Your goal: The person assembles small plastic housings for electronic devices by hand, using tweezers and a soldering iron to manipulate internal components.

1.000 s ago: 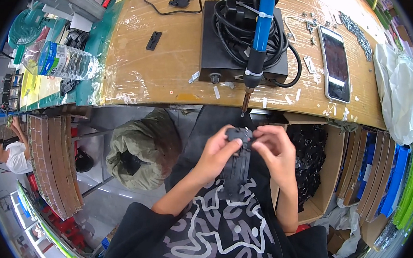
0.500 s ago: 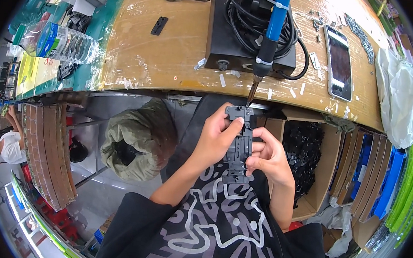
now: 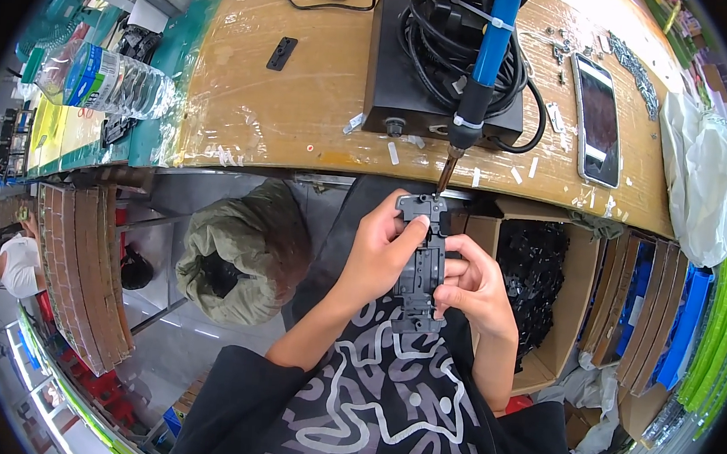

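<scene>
Between my two hands a long black plastic housing part [image 3: 418, 269] stands lengthwise in front of my shirt. My left hand [image 3: 385, 250] grips its upper left side, thumb pressed on its face. The fingers of my right hand [image 3: 479, 286] are curled against its lower right edge. A blue and black electric screwdriver [image 3: 485, 75] hangs above, its metal bit [image 3: 447, 172] slanting down to the top end of the part. Whether the tip touches a screw there is too small to tell.
On the bench [image 3: 246, 101] stand a black power box [image 3: 381, 102] with coiled cable, a phone [image 3: 597, 121], a small black plate [image 3: 282, 53], loose screws [image 3: 635, 73] and a water bottle [image 3: 112, 81]. Below are a carton of black parts [image 3: 532, 281] and a green sack [image 3: 248, 253].
The view has shifted slightly, so the bench and tool sit a little lower. Both hands keep their hold on the black part, with the screwdriver bit still at its top end.
</scene>
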A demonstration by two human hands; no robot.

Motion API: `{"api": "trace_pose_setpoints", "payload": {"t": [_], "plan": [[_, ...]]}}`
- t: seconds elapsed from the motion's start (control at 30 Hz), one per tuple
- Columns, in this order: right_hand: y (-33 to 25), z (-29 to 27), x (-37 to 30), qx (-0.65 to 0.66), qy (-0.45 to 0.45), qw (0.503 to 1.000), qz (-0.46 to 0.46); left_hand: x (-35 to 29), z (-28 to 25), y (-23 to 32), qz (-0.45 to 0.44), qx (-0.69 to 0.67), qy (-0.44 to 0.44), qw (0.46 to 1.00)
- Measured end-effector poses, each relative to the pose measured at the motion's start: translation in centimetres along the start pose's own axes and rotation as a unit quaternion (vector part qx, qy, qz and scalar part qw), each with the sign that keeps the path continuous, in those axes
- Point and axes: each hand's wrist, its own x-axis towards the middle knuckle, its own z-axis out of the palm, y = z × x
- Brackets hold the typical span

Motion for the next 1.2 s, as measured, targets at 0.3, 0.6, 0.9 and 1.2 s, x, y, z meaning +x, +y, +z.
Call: {"api": "trace_pose_setpoints", "payload": {"t": [0.3,0.6,0.9,1.2], "plan": [[-0.34,0.03,0.18,0.006,-0.006,1.0,-0.002,0.05,0.11,0.39,-0.011,-0.022,0.002,1.0],[-0.08,-0.33,0.47,0.003,-0.014,1.0,-0.001,0.1,0.12,0.43,-0.026,-0.001,0.006,1.0],[-0.16,-0.23,0.87,-0.006,-0.006,1.0,-0.013,0.5,-0.01,0.58,-0.018,-0.01,0.02,1.0],[-0.38,-0.25,0.66,0.0,-0.004,1.0,-0.002,0.5,0.2,0.94,-0.031,-0.005,0.029,0.999]]}}
